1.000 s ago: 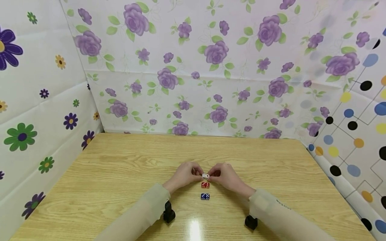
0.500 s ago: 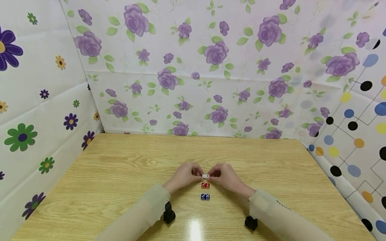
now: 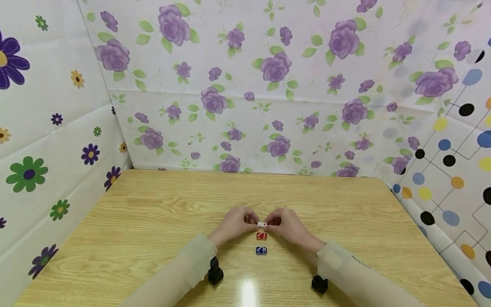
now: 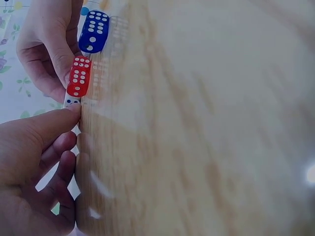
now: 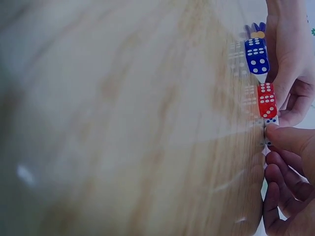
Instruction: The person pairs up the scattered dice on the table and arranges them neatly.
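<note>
Two small white dice stand side by side on the table. My left hand pinches the left one between thumb and fingers, and my right hand pinches the right one from the opposite side. In front of them lies a pair of red dice, set side by side. A pair of blue dice sits nearer to me, in line with the others. From the left wrist, the thumb covers much of a white die behind the red dice. The right wrist view shows the blue dice closest.
The wooden table has a glossy top that reflects light near its front. A flowered cloth wall stands along its back edge, with patterned sheets on both sides. Black wrist devices hang below the sleeves.
</note>
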The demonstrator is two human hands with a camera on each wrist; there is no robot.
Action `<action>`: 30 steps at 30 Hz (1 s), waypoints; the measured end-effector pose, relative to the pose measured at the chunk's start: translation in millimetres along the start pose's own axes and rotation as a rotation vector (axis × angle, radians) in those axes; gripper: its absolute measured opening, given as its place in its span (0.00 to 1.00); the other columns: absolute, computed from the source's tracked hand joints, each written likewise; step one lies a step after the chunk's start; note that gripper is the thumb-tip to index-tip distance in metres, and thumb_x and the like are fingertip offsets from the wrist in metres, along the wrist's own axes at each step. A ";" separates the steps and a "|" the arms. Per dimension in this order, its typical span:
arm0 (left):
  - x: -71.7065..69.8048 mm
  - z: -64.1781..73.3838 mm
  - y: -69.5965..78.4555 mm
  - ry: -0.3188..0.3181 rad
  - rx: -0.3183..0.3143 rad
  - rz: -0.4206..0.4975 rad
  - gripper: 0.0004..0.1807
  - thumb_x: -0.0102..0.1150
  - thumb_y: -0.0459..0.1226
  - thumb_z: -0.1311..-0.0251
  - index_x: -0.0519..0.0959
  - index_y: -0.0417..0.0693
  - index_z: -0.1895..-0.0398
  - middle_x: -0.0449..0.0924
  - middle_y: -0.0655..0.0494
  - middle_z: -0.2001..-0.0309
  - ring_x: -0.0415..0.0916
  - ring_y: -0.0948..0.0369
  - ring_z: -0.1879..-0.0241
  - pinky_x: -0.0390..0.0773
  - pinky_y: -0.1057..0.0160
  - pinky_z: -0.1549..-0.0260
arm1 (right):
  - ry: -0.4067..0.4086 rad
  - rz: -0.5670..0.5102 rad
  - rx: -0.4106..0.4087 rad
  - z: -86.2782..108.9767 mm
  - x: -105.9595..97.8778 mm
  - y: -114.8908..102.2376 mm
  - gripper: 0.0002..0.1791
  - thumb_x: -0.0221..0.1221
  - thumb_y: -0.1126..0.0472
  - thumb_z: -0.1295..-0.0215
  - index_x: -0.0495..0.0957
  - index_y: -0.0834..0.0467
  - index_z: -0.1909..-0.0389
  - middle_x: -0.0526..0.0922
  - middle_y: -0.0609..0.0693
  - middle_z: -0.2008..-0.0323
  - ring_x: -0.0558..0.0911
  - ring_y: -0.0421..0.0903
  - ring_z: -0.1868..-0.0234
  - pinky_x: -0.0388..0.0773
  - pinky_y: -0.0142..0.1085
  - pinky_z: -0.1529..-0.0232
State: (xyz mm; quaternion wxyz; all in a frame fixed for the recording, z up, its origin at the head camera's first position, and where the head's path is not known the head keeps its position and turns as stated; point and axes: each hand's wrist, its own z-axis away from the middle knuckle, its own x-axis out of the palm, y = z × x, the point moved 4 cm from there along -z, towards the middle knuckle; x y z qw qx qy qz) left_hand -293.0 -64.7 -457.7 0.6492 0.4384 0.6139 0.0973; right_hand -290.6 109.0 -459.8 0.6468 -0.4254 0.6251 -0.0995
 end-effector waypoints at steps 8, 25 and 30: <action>0.6 0.0 0.5 -0.004 -0.005 0.002 0.04 0.71 0.36 0.45 0.85 0.49 0.66 0.81 0.59 0.71 0.72 0.67 0.73 0.72 0.70 0.71 | 0.004 -0.010 -0.001 1.7 -0.1 -0.6 0.03 0.70 0.61 0.43 0.87 0.53 0.68 0.83 0.46 0.68 0.79 0.38 0.69 0.76 0.26 0.67; 0.3 1.4 0.4 -0.002 0.021 0.001 0.04 0.70 0.35 0.44 0.86 0.47 0.65 0.82 0.57 0.70 0.72 0.68 0.73 0.72 0.71 0.71 | 0.007 0.007 0.003 1.9 1.5 -2.9 0.04 0.70 0.63 0.43 0.87 0.54 0.66 0.83 0.46 0.68 0.78 0.37 0.69 0.76 0.26 0.68; -2.0 4.2 -1.8 0.000 0.053 0.023 0.07 0.70 0.35 0.44 0.86 0.44 0.63 0.82 0.54 0.69 0.73 0.67 0.72 0.73 0.71 0.70 | 0.012 0.018 -0.012 7.7 -1.3 -0.6 0.11 0.70 0.65 0.43 0.85 0.58 0.58 0.84 0.49 0.65 0.78 0.38 0.67 0.77 0.27 0.66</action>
